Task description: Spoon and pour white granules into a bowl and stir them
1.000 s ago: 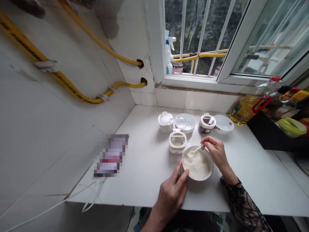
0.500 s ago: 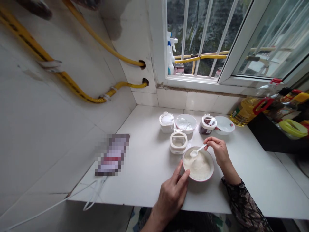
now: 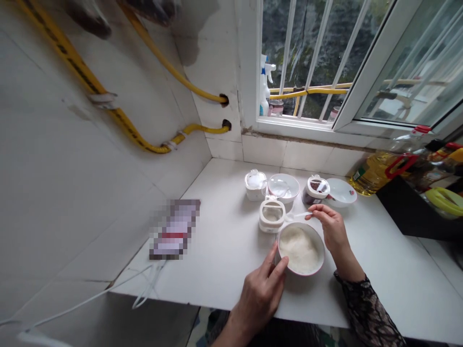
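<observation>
A white bowl (image 3: 318, 266) with a pink rim, filled with white grains, stands near the counter's front edge. My left hand (image 3: 262, 294) steadies its left side with thumb and fingers on the rim. My right hand (image 3: 331, 227) pinches the handle of a small white spoon (image 3: 294, 216), held level just beyond the bowl's far rim and next to an open white jar (image 3: 271, 216). Behind stand a second white jar (image 3: 255, 184), a jar of dark contents (image 3: 315, 189) and two empty white bowls (image 3: 284, 186) (image 3: 341, 191).
White counter (image 3: 224, 250) in a tiled corner under a barred window. A blurred packet (image 3: 175, 230) leans on the left wall with white cables (image 3: 144, 282) below. An oil bottle (image 3: 383, 166) and a black tray of bottles (image 3: 419, 212) stand at the right. Yellow hoses (image 3: 144, 142) cross the wall.
My right hand lifted the spoon out of the grain bowl and carried it back toward the open jar. The left hand stayed on the bowl. The camera shifted slightly.
</observation>
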### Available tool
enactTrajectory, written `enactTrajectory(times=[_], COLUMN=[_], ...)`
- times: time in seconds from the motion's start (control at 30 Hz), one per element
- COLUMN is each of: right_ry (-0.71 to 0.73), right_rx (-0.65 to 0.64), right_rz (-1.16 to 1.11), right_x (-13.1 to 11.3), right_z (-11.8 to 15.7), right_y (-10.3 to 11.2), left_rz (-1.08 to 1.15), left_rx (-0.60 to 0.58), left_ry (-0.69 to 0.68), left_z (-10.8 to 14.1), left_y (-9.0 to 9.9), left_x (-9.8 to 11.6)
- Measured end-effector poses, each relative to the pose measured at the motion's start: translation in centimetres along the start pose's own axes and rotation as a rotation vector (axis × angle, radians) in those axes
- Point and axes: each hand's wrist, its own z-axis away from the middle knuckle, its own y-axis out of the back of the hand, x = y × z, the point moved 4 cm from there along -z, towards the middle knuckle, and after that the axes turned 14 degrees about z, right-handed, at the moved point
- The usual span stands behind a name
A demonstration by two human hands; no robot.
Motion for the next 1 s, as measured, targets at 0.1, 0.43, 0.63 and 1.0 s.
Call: enactTrajectory(times=[0.1,0.43,0.63,1.0], right_ry=[0.142,0.908,0.723,0.621], right_rx=[0.022,-0.037,0.104,-0.158], right_rz=[0.071,0.662,0.519,0.612], right_x=[-1.2,-4.2,-3.7,-1.6], right_z=[0.7,3.3,2.8,2.2], right_y=[-0.7,-2.8,0.3,-1.6], left_rz=[-0.009,-0.021,-0.009,-0.011], left_rx=[-0.003,0.004,-0.005,-0.008], left_ry=[-0.007,-0.01,-0.003,0.006], left_z=[0.0,0.0,0.1,0.2], left_y=[0.0,0.1,0.0,0.0], left_x=[0.0,0.0,0.0,-0.1])
